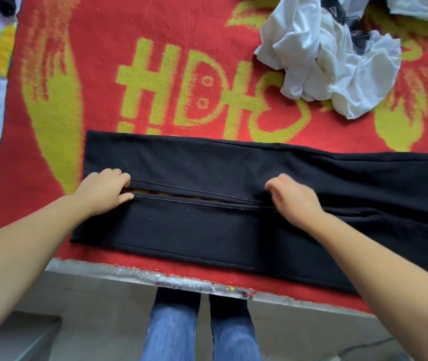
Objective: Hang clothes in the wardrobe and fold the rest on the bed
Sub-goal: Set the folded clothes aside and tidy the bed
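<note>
Your arms are bare to the frame's edge, no sleeves showing; you wear blue jeans (pixel 197 332) (faded lighter down the fronts).

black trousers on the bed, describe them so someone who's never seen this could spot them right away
Start from the red blanket with yellow lettering covering the bed. Along its near edge lie the black trousers, spread flat with both legs side by side and a thin gap between them, a hand on each side of that gap. The only other clothes in view are crumpled white garments at the far right.
</note>
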`<action>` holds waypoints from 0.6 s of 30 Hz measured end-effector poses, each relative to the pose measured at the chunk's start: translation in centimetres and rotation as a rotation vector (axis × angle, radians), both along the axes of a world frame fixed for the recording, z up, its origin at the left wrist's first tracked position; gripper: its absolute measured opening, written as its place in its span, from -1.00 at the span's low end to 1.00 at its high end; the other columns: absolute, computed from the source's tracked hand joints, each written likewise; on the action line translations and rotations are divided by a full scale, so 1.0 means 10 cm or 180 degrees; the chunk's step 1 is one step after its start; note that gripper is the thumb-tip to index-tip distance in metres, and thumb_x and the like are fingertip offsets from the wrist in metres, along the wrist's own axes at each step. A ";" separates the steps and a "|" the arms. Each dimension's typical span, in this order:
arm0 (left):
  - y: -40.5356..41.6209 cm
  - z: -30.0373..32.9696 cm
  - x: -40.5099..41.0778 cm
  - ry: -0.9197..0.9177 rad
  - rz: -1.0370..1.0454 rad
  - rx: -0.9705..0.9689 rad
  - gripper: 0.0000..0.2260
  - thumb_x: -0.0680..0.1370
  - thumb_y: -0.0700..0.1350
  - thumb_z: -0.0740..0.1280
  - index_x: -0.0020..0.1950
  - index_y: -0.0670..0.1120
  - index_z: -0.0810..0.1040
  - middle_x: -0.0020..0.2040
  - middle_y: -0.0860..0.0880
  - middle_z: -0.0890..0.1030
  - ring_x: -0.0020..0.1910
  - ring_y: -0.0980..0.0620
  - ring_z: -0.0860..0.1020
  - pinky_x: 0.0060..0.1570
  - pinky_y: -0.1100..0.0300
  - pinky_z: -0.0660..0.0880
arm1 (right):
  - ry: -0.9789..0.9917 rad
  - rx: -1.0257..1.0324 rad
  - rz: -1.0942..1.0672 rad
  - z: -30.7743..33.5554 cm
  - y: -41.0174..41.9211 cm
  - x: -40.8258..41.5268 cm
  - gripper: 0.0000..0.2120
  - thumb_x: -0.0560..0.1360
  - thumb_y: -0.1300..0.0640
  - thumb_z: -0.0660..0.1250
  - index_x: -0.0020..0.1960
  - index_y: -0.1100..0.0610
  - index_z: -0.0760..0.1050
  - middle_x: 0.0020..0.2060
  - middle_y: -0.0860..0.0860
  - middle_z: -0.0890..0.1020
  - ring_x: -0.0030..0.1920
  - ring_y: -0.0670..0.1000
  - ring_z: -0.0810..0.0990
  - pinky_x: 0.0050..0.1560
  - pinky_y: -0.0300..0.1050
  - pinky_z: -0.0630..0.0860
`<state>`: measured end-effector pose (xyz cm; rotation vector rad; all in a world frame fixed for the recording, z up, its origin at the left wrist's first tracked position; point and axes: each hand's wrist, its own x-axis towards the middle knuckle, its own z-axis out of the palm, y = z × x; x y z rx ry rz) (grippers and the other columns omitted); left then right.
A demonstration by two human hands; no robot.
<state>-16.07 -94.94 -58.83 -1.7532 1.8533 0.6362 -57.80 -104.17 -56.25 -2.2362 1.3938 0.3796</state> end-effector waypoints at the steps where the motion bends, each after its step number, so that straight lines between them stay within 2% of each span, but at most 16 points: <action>1: -0.08 0.02 -0.01 0.0283 0.0137 -0.0425 -0.75 0.53 0.04 0.34 0.09 -0.10 0.49 0.01 -0.10 0.51 0.07 -0.16 0.49 -0.04 -0.04 0.47 | -0.0138 -0.0265 -0.0150 0.03 -0.19 0.00 -0.75 0.58 0.16 0.17 0.23 0.04 0.46 0.14 0.05 0.48 0.06 0.18 0.54 -0.09 0.06 0.49; 3: -0.31 0.04 0.01 0.0415 0.0224 -0.1109 -0.73 0.48 -0.15 0.40 0.14 -0.20 0.51 0.05 -0.21 0.52 0.04 -0.26 0.49 -0.07 -0.14 0.47 | -0.0012 -0.0449 -0.0373 0.03 -0.63 -0.02 -0.59 0.53 0.24 0.21 0.37 0.09 0.36 0.27 0.09 0.42 0.24 0.19 0.43 0.04 0.11 0.48; 4: -0.44 0.03 0.05 0.0309 0.0252 -0.1181 -0.63 0.45 -0.23 0.40 0.24 -0.23 0.48 0.13 -0.26 0.51 0.10 -0.29 0.48 0.01 -0.17 0.45 | 0.0274 -0.0288 -0.0392 0.02 -0.83 -0.03 -0.51 0.51 0.26 0.22 0.43 0.10 0.28 0.34 0.12 0.37 0.31 0.20 0.35 0.13 0.13 0.43; 6: -0.66 -0.02 0.14 -0.0039 0.0310 -0.0820 -0.45 0.44 -0.28 0.35 0.43 -0.18 0.34 0.33 -0.27 0.40 0.29 -0.26 0.38 0.27 -0.16 0.30 | 0.0899 0.0115 -0.0246 -0.03 -1.08 -0.03 -0.44 0.49 0.27 0.23 0.47 0.12 0.22 0.37 0.17 0.33 0.35 0.22 0.31 0.24 0.13 0.34; 8: -0.79 -0.06 0.17 -0.0427 0.0326 -0.0470 -0.47 0.46 -0.28 0.28 0.43 -0.13 0.30 0.32 -0.24 0.40 0.31 -0.22 0.37 0.35 -0.11 0.21 | 0.1293 0.0125 -0.0071 -0.11 -1.15 0.00 -0.57 0.50 0.27 0.22 0.36 0.17 0.31 0.28 0.21 0.39 0.27 0.25 0.38 0.21 0.12 0.34; 10: -0.86 -0.04 0.16 -0.0596 0.0102 -0.0378 -0.67 0.48 -0.29 0.22 0.23 -0.13 0.42 0.16 -0.21 0.52 0.18 -0.20 0.47 0.22 -0.04 0.31 | 0.1442 0.0113 -0.0023 -0.14 -1.15 0.02 -0.72 0.51 0.24 0.20 0.22 0.20 0.38 0.18 0.21 0.47 0.21 0.24 0.45 0.13 0.09 0.35; 12: -0.90 0.07 0.14 -0.0572 -0.0113 -0.0477 -0.78 0.49 -0.28 0.20 0.10 -0.13 0.48 0.08 -0.18 0.55 0.11 -0.19 0.52 0.06 0.01 0.34 | 0.1296 0.0076 -0.0176 -0.08 -1.15 -0.03 -0.77 0.51 0.20 0.22 0.15 0.20 0.39 0.12 0.20 0.49 0.15 0.24 0.48 0.04 0.07 0.35; 15: -0.84 0.29 0.20 -0.0171 -0.0059 -0.1062 -0.83 0.44 -0.33 0.23 0.00 -0.18 0.46 -0.04 -0.22 0.56 -0.04 -0.24 0.55 -0.07 -0.01 0.31 | 0.0736 -0.0427 -0.0347 0.16 -1.08 -0.23 -0.77 0.49 0.18 0.27 0.12 0.22 0.40 0.05 0.22 0.48 0.04 0.28 0.51 -0.10 0.06 0.38; 17: -0.69 0.44 0.22 0.0078 -0.0037 -0.1268 -0.78 0.41 -0.35 0.26 0.03 -0.17 0.45 -0.10 -0.20 0.59 -0.10 -0.22 0.56 -0.08 -0.01 0.31 | 0.0446 -0.0500 -0.0302 0.35 -0.97 -0.39 -0.70 0.49 0.18 0.29 0.21 0.17 0.47 0.01 0.18 0.48 0.02 0.25 0.51 -0.11 0.06 0.44; 18: -0.59 0.50 0.22 0.0103 -0.0103 -0.1260 -0.70 0.41 -0.35 0.27 0.12 -0.16 0.46 -0.10 -0.18 0.61 -0.09 -0.20 0.57 -0.06 -0.01 0.31 | 0.0326 -0.0353 -0.0220 0.45 -0.90 -0.45 -0.67 0.49 0.19 0.30 0.25 0.10 0.50 -0.03 0.13 0.48 -0.01 0.22 0.51 -0.10 0.06 0.46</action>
